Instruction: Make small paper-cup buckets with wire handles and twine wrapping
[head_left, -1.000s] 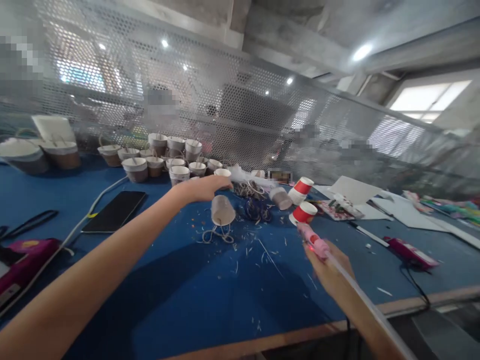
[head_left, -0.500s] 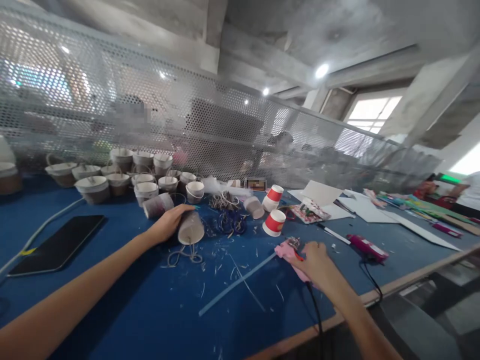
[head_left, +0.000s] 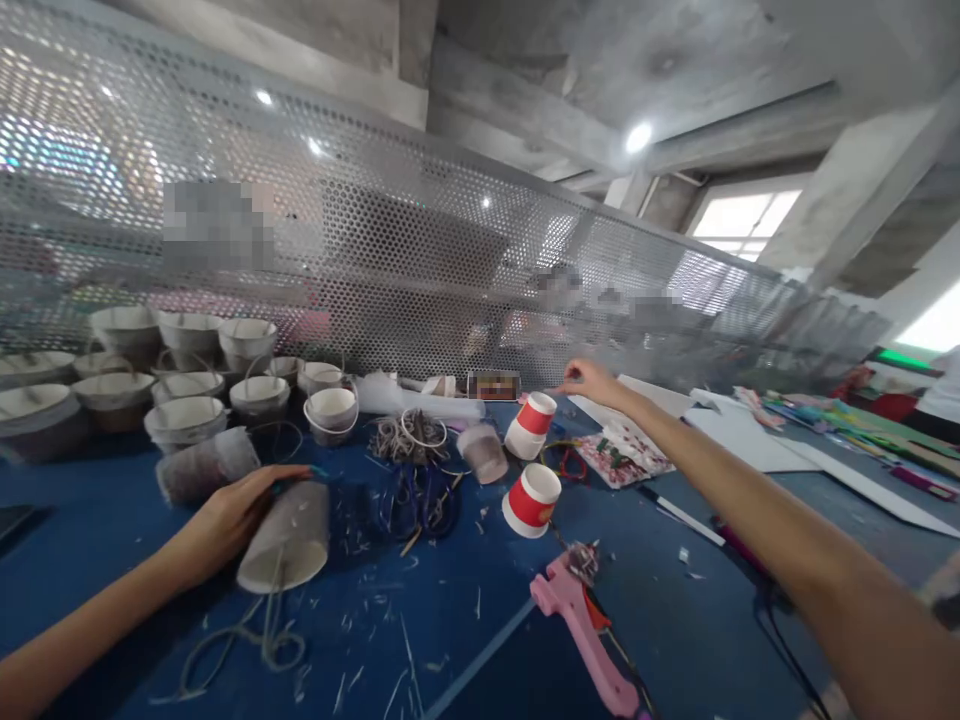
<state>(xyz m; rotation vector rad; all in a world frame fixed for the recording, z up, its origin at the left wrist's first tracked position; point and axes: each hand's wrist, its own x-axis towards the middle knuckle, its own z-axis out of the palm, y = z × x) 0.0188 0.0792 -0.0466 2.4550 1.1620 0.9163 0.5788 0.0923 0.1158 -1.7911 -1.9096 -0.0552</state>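
On the left, my left hand point(head_left: 225, 515) is closed over a grey-wrapped paper cup point(head_left: 289, 545) that lies on its side, mouth towards me. A loose string point(head_left: 274, 650) trails from that cup onto the table. My right hand point(head_left: 591, 384) reaches far forward behind two red-and-white paper cups point(head_left: 532, 502), its fingers bent and somewhat apart, with nothing visible in them. At front right lies a pink hot glue gun point(head_left: 581, 625), apart from both hands, with a clear glue stick point(head_left: 487, 650) extending from its back.
Several cup buckets with handles point(head_left: 184, 425) crowd the left back. Mid-table hold blue-handled scissors point(head_left: 420, 500), a heap of cord point(head_left: 409, 435) and another grey cup point(head_left: 484, 452). A patterned packet point(head_left: 622, 458) and white sheets point(head_left: 742, 432) lie right. Perforated metal panels point(head_left: 420, 260) stand behind.
My right hand has let go of the pink glue gun and moved forward past the red cups. My left hand stays on the grey cup. The view has shifted closer and to the right.
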